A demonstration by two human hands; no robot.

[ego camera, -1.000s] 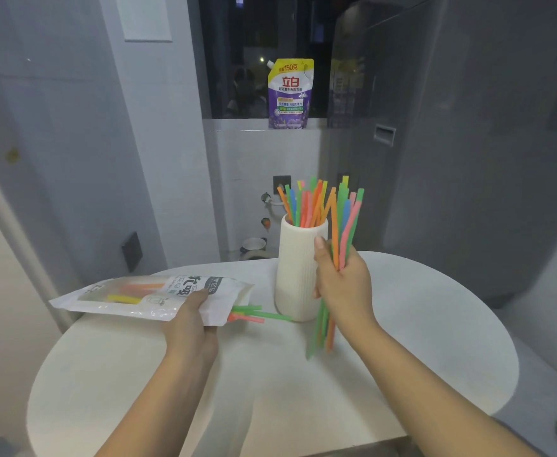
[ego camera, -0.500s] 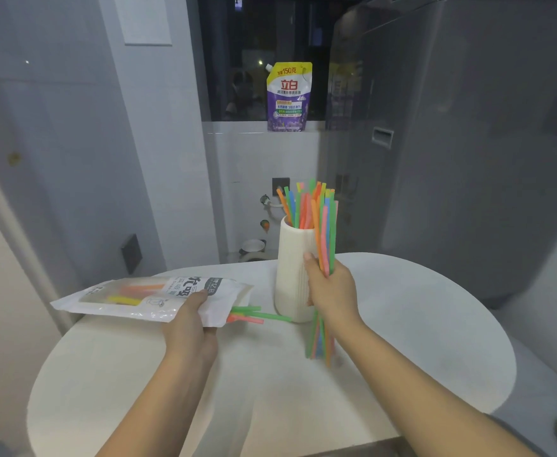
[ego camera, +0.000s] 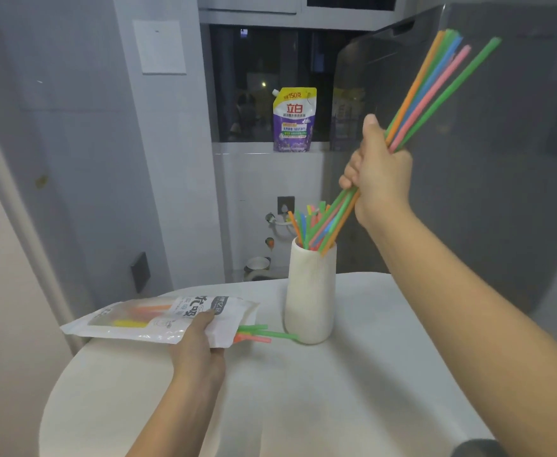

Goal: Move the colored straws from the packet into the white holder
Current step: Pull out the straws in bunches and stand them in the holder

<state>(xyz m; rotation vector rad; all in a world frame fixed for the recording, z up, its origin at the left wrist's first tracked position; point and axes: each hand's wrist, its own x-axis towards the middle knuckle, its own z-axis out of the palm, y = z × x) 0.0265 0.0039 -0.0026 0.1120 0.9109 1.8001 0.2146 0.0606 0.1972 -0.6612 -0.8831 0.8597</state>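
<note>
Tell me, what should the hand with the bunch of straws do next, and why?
Probably lower the bunch of straws straight down into the white holder. The right hand grips them tilted above it, with their lower tips just at its rim beside the straws already inside. The left hand holds the packet.

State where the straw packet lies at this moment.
In the head view, the straw packet lies on the table's left side, held by the left hand, left of the white holder.
</note>
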